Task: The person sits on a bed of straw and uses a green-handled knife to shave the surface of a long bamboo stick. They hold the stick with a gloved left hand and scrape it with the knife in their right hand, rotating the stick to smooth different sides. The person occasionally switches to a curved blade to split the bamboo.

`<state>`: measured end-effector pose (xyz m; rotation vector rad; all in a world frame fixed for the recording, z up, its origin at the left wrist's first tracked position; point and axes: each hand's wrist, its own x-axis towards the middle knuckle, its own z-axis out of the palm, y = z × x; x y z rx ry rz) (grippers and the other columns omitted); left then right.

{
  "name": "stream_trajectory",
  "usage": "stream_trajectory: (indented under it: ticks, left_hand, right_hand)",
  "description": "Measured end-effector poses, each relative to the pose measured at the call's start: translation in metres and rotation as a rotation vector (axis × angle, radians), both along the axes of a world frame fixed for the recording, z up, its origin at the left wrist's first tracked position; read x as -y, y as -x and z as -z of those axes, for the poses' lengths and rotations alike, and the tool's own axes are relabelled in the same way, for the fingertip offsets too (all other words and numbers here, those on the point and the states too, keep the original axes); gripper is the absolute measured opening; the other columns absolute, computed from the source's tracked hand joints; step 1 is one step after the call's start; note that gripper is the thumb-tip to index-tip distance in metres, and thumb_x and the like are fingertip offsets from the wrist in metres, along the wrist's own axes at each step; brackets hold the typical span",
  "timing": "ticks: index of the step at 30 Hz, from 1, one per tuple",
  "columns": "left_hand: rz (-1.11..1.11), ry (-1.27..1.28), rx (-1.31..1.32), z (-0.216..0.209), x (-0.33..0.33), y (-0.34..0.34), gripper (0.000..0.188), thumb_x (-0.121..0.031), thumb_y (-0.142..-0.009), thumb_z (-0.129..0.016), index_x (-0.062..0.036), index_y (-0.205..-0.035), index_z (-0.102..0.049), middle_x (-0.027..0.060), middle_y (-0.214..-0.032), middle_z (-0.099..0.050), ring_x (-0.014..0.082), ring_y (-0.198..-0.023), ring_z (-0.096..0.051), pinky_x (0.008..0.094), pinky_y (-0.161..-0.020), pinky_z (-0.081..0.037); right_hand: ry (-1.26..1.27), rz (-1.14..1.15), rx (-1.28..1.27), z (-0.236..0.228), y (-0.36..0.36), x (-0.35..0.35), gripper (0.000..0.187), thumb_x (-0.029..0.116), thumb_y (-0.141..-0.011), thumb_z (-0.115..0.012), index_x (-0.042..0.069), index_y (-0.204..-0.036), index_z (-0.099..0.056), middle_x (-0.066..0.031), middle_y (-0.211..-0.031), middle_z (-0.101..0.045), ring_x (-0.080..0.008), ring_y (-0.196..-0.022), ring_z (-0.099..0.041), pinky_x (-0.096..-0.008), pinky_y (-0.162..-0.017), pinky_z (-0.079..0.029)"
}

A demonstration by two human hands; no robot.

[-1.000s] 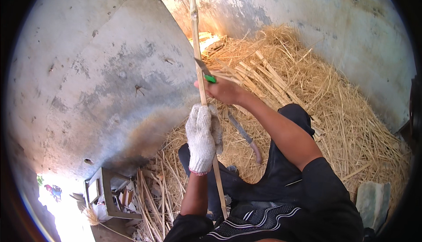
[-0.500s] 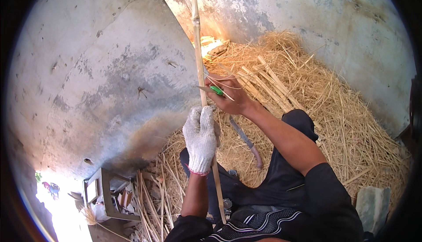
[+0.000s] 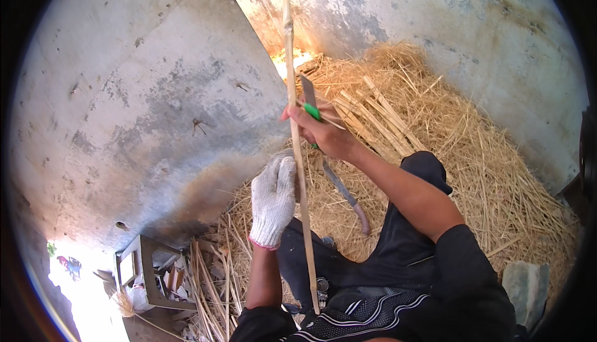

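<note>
A long bamboo strip [image 3: 303, 202] runs upright in front of me, its lower end against my waist. My right hand [image 3: 320, 132] is closed on a green-handled knife [image 3: 309, 93], blade pointing up and away. Its thumb and fingers also pinch the strip, and a thin sliver sticks out beside the handle. My left hand [image 3: 272, 200], in a white knitted glove, is beside the strip lower down, its grip loosened and thumb off the bamboo. Some of its fingers are hidden behind the strip.
A curved blade with a wooden handle [image 3: 360, 216] lies on the straw-like shavings [image 3: 485, 180] between my legs. Cut bamboo pieces [image 3: 385, 118] lie beyond my right knee. A concrete wall [image 3: 155, 93] rises at left; a small frame stool [image 3: 143, 273] holds scraps. A stone block [image 3: 525, 292] sits at right.
My right hand has turned the knife from across the strip to pointing upward, and now pinches the strip. My left hand has loosened and moved slightly left and down. The strip has shifted right.
</note>
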<state>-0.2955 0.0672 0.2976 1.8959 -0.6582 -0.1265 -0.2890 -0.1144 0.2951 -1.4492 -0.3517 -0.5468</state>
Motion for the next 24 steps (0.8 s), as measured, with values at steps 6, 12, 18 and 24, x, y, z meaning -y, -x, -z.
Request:
stream_trajectory:
  ticks: [6,12,18,24]
  left_hand:
    - [0.001,-0.248,0.559,0.025,-0.045,-0.021,0.085,-0.014,-0.085,-0.072,-0.0171,-0.153,-0.02,0.0174,-0.111,-0.067,0.0232,-0.078,-0.07,0.0344,-0.067,-0.056]
    - [0.215,-0.338,0.458,0.018,-0.078,-0.015,0.099,-0.002,-0.077,-0.075,-0.0179,-0.156,-0.015,0.015,-0.118,-0.065,0.0216,-0.088,-0.069,0.0355,-0.076,-0.058]
    - [0.244,-0.368,0.759,0.024,-0.097,-0.053,0.086,-0.004,-0.071,-0.079,-0.0082,-0.147,-0.038,0.0135,-0.116,-0.064,0.0245,-0.093,-0.068,0.0362,-0.077,-0.058]
    - [0.306,0.154,0.663,0.005,-0.073,-0.055,0.035,-0.022,-0.091,-0.062,-0.0059,-0.121,-0.057,0.0165,-0.108,-0.064,0.0241,-0.087,-0.068,0.0363,-0.071,-0.058]
  right_hand:
    - [-0.199,0.575,-0.258,-0.02,-0.09,0.085,0.049,0.052,-0.086,-0.061,0.006,-0.104,-0.062,-0.0078,-0.081,-0.061,-0.0186,-0.067,-0.057,-0.0343,-0.06,-0.047]
    - [-0.321,0.694,-0.392,0.009,-0.147,0.149,0.031,0.019,-0.087,-0.058,-0.009,-0.098,-0.057,-0.017,-0.074,-0.062,-0.0212,-0.055,-0.058,-0.0358,-0.045,-0.047]
    - [-0.544,0.641,-0.472,0.067,-0.161,0.178,0.018,0.011,-0.087,-0.054,-0.007,-0.089,-0.053,-0.0165,-0.068,-0.058,-0.0172,-0.05,-0.052,-0.0317,-0.041,-0.041]
    - [-0.654,0.386,-0.696,0.086,-0.154,0.108,0.029,0.025,-0.101,-0.044,0.004,-0.08,-0.045,-0.0022,-0.058,-0.037,-0.0093,-0.042,-0.029,-0.0244,-0.035,-0.027]
